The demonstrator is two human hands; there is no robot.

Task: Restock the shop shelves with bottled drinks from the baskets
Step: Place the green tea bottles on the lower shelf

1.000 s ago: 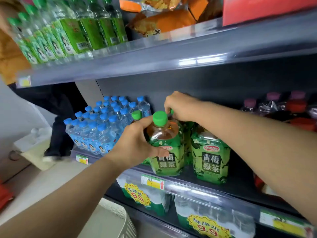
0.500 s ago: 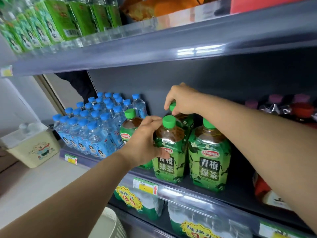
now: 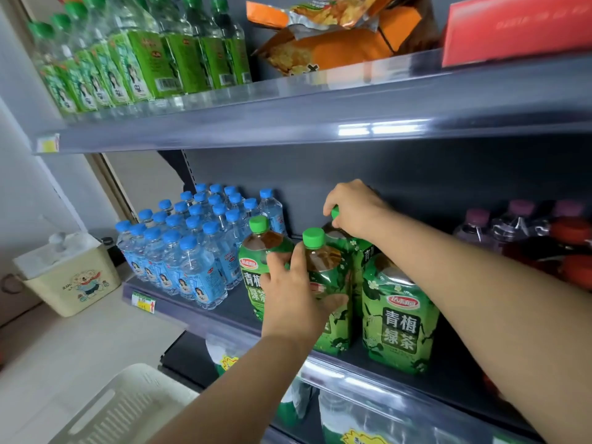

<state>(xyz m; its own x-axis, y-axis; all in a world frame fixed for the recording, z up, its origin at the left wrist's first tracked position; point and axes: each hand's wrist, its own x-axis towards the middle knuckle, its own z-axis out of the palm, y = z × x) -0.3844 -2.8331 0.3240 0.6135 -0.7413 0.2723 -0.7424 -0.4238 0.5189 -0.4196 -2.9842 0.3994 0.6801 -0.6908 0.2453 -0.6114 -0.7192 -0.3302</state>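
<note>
1. Standing upright on the middle shelf [image 3: 205,318], four green-capped green tea bottles are seen clustered together.
2. The front centre tea bottle [image 3: 325,262] is gripped at its shoulder by the left hand [image 3: 294,296], with fingers and thumb curled round it, near the shelf's front edge.
3. The rear tea bottle [image 3: 358,248] is held at its cap by the right hand [image 3: 352,206], with the fingers bent over the top.
4. The left tea bottle [image 3: 259,248] is noted just beside the left fingertips. The right tea bottle [image 3: 398,315] is partly crossed by the right forearm.
5. Blue-capped water bottles [image 3: 189,248] are massed at the shelf's left. Purple-capped bottles [image 3: 477,225] are seen, blurred, at the right.
6. On the upper shelf [image 3: 288,123], green-labelled clear bottles [image 3: 144,59], orange snack bags [image 3: 336,36] and a red box [image 3: 512,27] are recorded.
7. A cream slatted basket [image 3: 128,408] is seen at lower left, and a cream bin [image 3: 77,283] on the floor.
</note>
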